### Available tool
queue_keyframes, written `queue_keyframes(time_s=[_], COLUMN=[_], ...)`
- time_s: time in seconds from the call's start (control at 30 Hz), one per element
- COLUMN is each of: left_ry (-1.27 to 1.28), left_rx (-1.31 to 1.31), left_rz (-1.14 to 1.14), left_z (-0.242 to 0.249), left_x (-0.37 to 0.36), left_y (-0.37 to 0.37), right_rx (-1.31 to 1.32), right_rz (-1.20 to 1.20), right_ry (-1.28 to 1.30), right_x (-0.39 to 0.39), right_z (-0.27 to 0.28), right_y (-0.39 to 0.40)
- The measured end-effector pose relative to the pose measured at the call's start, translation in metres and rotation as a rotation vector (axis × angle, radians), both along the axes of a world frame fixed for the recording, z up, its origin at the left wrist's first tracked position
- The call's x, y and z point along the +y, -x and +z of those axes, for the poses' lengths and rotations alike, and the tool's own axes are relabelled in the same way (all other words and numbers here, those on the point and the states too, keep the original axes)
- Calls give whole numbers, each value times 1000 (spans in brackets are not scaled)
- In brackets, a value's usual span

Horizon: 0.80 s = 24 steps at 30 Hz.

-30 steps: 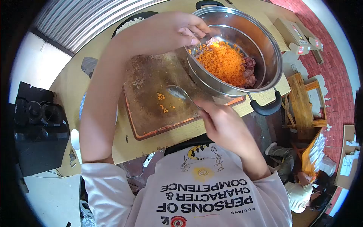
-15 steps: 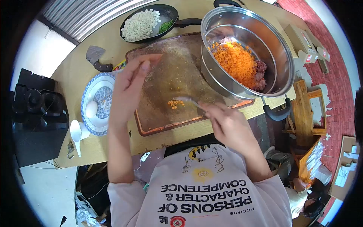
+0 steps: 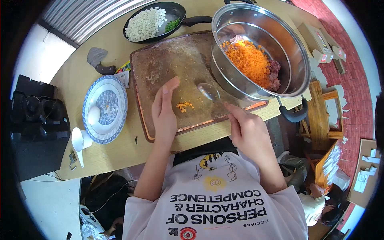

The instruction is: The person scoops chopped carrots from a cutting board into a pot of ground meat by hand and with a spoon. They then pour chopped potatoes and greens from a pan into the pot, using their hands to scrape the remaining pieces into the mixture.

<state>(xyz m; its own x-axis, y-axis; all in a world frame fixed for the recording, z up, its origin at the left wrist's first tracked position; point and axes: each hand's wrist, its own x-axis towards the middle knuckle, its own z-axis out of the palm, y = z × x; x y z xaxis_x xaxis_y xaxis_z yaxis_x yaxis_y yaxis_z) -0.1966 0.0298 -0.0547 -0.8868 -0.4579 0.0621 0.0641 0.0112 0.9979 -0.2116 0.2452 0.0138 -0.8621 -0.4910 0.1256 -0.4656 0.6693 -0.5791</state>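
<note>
My right hand (image 3: 251, 130) is closed round the handle of a metal spoon (image 3: 209, 91), its bowl over the brown board (image 3: 160, 66). A small heap of chopped orange bits, which look like carrot (image 3: 184, 106), lies on the board between the spoon and my left hand (image 3: 164, 114). That left hand is held edge-on beside the bits, fingers stretched out, with nothing in it. On the right of the board stands a large steel pot (image 3: 224, 72), holding a mound of diced carrot (image 3: 248, 62) next to pink minced meat (image 3: 274, 74).
A frying pan (image 3: 181, 12) at the back holds white cubes (image 3: 145, 25) and chopped greens (image 3: 172, 25). To the left are a cleaver (image 3: 100, 62), a blue-rimmed plate (image 3: 121, 120) with an egg (image 3: 94, 115), and a white measuring cup (image 3: 82, 140). Another person sits at lower right.
My left hand has come down and right, close to the carrot bits. The spoon has lifted off the bits and moved up and right, its bowl now turned into view.
</note>
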Motion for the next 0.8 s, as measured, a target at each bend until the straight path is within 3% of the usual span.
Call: queue_keyframes(time_s=[0.4,0.47,0.8], left_ry=[-40,-178,-320], left_rx=[44,45,233], left_rz=[-60,-32,5], left_z=[-1,3,-1], left_x=[30,29,28], left_y=[-11,-10,-6], right_rx=[-180,-180,-251], right_rz=[-18,-17,105], right_ry=[-72,-82,-30], right_x=[-26,-32,-45], right_z=[5,4,1], right_y=[-29,-32,-43])
